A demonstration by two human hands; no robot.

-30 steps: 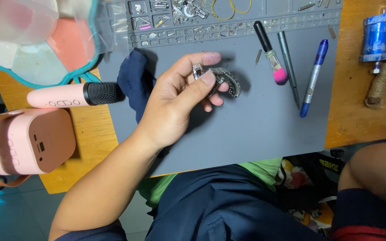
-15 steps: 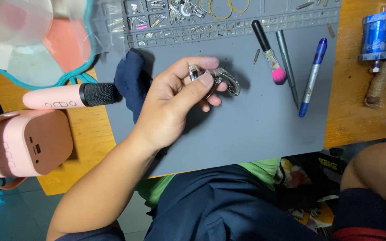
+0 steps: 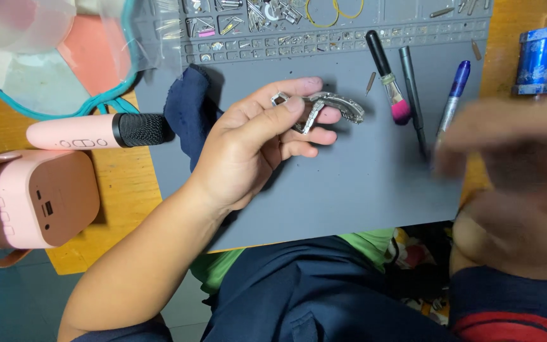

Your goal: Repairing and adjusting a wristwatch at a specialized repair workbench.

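grey work mat point(image 3: 349, 190) lies mostly bare below the left hand point(image 3: 254, 145), fingers clamped on a metal watch band point(image 3: 330, 104); blurred right hand point(image 3: 514, 158) overhangs its right edge, grip unclear.

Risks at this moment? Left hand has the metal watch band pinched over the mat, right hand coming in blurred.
1. The left hand holds the metal watch band only at the fingertips, above the grey mat; a slip might drop it.
2. The right hand is motion-blurred beside the blue pen, dark screwdriver and pink-tipped brush; it may knock them toward the mat's edge.
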